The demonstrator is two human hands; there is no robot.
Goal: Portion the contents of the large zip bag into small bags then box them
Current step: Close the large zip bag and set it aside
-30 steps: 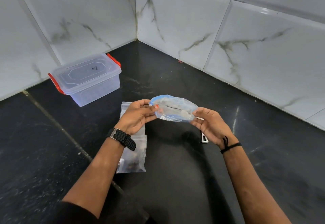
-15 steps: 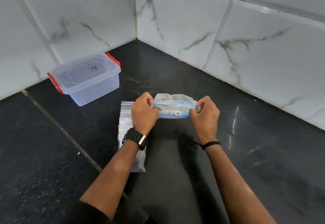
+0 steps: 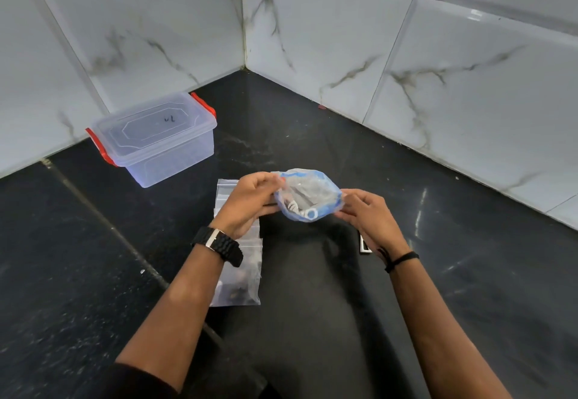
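Both hands hold the large zip bag (image 3: 308, 195), a clear bag with a blue zip strip, above the black counter. Its mouth is pulled wide and faces me, with small dark and white items visible inside. My left hand (image 3: 250, 201) pinches the left rim and my right hand (image 3: 367, 215) pinches the right rim. A stack of small clear bags (image 3: 239, 268) lies flat on the counter under my left wrist; dark pieces show in the lowest one. The clear plastic box (image 3: 156, 139) with red latches stands lidded at the back left.
Marble-tiled walls meet in a corner behind the black counter (image 3: 469, 258). A small white-edged object (image 3: 364, 247) lies on the counter, partly hidden under my right wrist.
Half a second ago the bag was pinched flat between two fists with the zip strip closed; now its mouth is spread wide and my fingers have turned to hold the rims apart.
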